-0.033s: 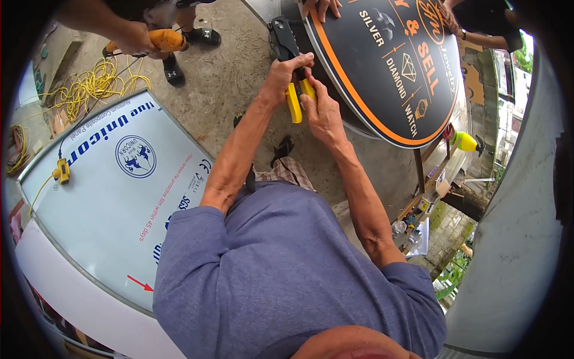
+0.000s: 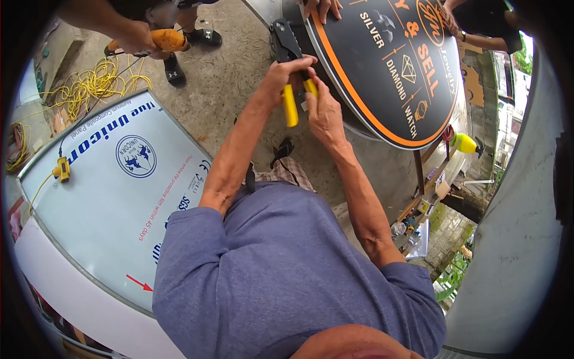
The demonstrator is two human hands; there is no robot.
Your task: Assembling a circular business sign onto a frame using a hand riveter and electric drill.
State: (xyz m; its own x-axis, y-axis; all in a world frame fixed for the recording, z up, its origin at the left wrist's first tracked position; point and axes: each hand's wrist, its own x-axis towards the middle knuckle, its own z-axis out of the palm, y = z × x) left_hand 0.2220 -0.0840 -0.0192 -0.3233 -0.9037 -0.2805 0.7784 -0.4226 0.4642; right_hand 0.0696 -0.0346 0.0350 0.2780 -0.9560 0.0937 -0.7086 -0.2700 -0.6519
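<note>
My left hand (image 2: 282, 81) is closed round the middle of a plier-like hand tool (image 2: 290, 106) with a long black head and yellow handles. The black head points away from me, toward the rim of the oval sign. My right hand (image 2: 326, 113) is closed at the tool's other yellow handle, its fingers partly hiding that handle. Just to the right and beyond lies the oval sign (image 2: 359, 72), black with an orange border and pale lettering and pictures. Another person's hand (image 2: 323, 8) rests on its far left edge, and a further hand (image 2: 449, 21) holds its far right side.
At the far left, a person's hand (image 2: 134, 39) grips an orange power drill (image 2: 170, 40). Yellow cord (image 2: 95, 87) lies coiled on the concrete floor. A large pale panel (image 2: 107, 197) with a yellow plug (image 2: 62, 170) on it is to my left. A yellow-green spray bottle (image 2: 465, 142) stands right.
The left yellow handle has swung slightly lower and the right handle is more covered. My right hand has shifted a little. The drill at the far left has moved slightly.
</note>
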